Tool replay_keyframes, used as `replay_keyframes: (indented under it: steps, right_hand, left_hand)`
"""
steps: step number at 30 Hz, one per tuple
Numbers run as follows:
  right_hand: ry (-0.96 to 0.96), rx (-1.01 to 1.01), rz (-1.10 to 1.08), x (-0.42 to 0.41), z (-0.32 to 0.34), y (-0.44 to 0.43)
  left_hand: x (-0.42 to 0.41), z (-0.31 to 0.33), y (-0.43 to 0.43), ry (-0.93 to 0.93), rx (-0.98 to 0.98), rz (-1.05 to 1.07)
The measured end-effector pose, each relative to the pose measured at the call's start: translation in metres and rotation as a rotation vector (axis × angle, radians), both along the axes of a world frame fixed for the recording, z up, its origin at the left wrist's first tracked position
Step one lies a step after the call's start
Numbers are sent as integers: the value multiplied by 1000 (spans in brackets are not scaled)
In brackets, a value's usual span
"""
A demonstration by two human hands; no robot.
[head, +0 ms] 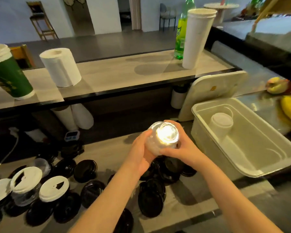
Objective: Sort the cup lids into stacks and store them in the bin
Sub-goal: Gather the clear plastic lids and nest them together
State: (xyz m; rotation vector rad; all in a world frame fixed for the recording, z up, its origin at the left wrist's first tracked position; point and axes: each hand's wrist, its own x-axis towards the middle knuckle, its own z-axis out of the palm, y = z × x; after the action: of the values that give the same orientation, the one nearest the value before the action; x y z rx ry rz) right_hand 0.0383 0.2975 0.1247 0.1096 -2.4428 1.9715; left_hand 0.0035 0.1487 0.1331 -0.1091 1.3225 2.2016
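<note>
Both hands hold a stack of clear lids (163, 140) above the tabletop (183, 199). The left hand (141, 153) cups its left side with curled fingers (147, 134), and the right hand (181, 148) wraps it from the right, fingers (172, 123) over the far edge and thumb along the near side. Glare whitens the stack's top, so the lid count cannot be told. Just right of the fingers sits the bin (242, 169), open, with a smaller clear stack (222, 122) lying inside near its far end. Below and to the left of the fingers, black lids (86, 170) lie scattered on the tabletop, and well to the left are white lids (26, 179) resting on clear ones.
</note>
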Motion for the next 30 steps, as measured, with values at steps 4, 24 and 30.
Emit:
replay_keyframes:
  steps: [4,24,30]
  right_hand:
    - [54,-50,-125,5,3,52]
    - [-273,32,-475,11,-37,254]
    - [-362,225,-487,-20,-59,240]
  left_hand:
    - [-4,5,61,87,-70,-30]
    - [-50,-43,192,952,-1261,-514]
    - [-53,-43,191,1044,-1400,-555]
